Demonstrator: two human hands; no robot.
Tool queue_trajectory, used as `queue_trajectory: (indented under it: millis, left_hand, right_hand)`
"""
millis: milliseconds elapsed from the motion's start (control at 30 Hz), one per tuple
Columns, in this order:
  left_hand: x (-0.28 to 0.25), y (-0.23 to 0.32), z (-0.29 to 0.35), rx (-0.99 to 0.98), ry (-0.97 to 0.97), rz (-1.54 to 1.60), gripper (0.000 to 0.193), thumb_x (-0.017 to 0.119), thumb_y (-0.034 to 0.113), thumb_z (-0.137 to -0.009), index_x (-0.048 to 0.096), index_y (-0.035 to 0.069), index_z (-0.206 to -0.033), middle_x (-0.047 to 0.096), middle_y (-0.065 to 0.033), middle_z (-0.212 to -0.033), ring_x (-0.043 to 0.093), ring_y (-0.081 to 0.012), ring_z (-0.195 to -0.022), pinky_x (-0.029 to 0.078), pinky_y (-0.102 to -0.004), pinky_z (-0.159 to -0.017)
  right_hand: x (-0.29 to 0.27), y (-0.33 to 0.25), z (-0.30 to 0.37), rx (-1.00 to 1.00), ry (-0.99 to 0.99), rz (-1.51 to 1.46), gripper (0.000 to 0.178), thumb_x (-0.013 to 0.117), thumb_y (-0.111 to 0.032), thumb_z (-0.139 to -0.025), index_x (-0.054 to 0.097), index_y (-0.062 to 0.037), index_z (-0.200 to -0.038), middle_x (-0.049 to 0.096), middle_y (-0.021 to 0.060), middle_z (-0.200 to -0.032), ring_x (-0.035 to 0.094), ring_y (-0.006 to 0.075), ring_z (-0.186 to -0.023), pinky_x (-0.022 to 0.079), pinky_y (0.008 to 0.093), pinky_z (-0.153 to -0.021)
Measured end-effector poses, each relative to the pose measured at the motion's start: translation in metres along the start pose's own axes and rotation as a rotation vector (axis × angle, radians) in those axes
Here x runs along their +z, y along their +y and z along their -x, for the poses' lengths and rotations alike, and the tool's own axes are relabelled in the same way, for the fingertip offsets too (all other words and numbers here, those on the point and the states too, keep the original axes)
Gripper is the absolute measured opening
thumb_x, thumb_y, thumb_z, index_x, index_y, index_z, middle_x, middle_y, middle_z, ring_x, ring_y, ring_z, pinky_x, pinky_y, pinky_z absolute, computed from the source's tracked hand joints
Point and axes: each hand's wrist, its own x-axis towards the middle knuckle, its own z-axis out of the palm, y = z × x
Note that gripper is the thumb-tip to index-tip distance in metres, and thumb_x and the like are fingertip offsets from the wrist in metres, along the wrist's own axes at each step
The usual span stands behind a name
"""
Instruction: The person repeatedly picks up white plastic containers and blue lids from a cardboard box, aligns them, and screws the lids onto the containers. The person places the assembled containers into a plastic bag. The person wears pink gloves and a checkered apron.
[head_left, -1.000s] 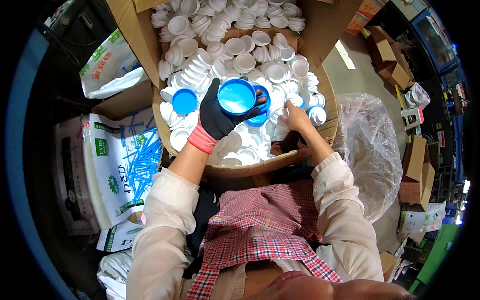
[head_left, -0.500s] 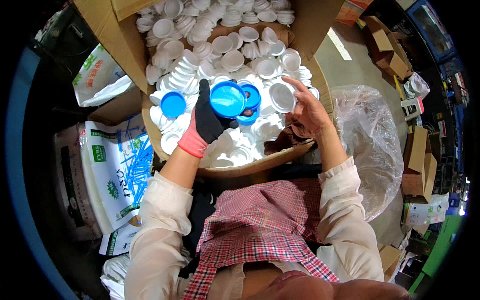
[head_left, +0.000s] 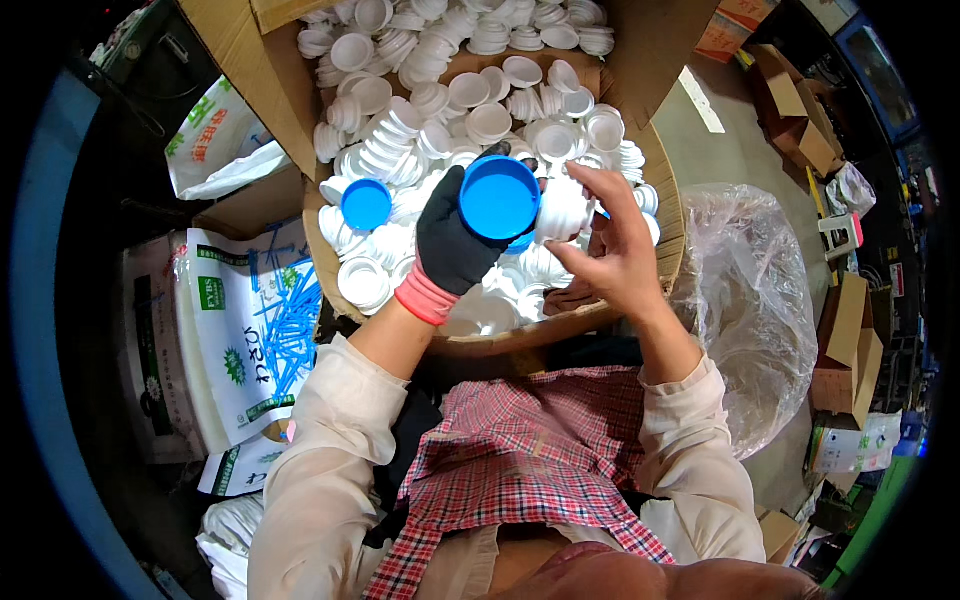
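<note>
One round blue plastic lid [head_left: 499, 198] is held by the black-gloved left hand [head_left: 455, 240] — a ribbed round white plastic cap [head_left: 563, 211] pinched beside it by the bare right hand [head_left: 622, 252] — over a brown cardboard box [head_left: 645, 65].

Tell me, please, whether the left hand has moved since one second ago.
Yes: the gloved left hand has moved rightward, widening its gap from the loose blue lid in the cardboard box.
</note>
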Motion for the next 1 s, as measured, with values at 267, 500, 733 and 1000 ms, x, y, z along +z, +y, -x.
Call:
queue_trajectory:
  millis: [267, 500, 733, 1000]
  left_hand:
    - [0.007, 0.009, 0.014, 0.11, 0.136, 0.392, 0.046, 0.062, 0.002, -0.089, 0.044, -0.004, -0.131, 0.051, -0.0174, -0.136, 0.055, -0.0275, -0.119, 0.044, -0.0355, -0.101]
    - [0.011, -0.012, 0.02, 0.242, 0.239, 0.477, 0.069, 0.076, -0.001, -0.076, 0.04, 0.003, -0.135, 0.055, -0.0143, -0.126, 0.058, -0.0269, -0.114, 0.048, -0.0376, -0.098]
    - [0.013, -0.017, 0.024, 0.232, 0.239, 0.452, 0.073, 0.075, -0.004, -0.075, 0.038, 0.004, -0.138, 0.054, -0.014, -0.13, 0.056, -0.026, -0.116, 0.046, -0.039, -0.099]
    - [-0.014, 0.03, 0.003, -0.374, -0.055, 1.083, 0.063, 0.069, 0.011, -0.085, 0.042, 0.002, -0.14, 0.051, -0.0114, -0.135, 0.053, -0.0197, -0.118, 0.043, -0.0329, -0.1]
  right_hand:
    - [0.03, -0.018, 0.002, -0.154, 0.002, 0.372, 0.066, 0.081, -0.012, -0.066, 0.053, -0.0047, -0.126, 0.05, 0.0136, -0.103, 0.057, 0.0283, -0.086, 0.049, 0.0362, -0.075]
    - [0.035, -0.019, 0.001, -0.191, -0.007, 0.376, 0.065, 0.079, -0.008, -0.066, 0.054, -0.0056, -0.126, 0.05, 0.014, -0.107, 0.057, 0.0288, -0.092, 0.049, 0.0367, -0.077]
    - [0.035, -0.02, 0.001, -0.193, -0.016, 0.401, 0.063, 0.078, -0.006, -0.067, 0.055, -0.0059, -0.126, 0.05, 0.0131, -0.108, 0.057, 0.0273, -0.091, 0.049, 0.0347, -0.074]
    - [0.023, -0.024, -0.004, -0.11, -0.04, 0.279, 0.065, 0.082, -0.019, -0.068, 0.055, -0.0062, -0.126, 0.049, 0.0115, -0.112, 0.048, 0.0286, -0.112, 0.043, 0.0401, -0.092]
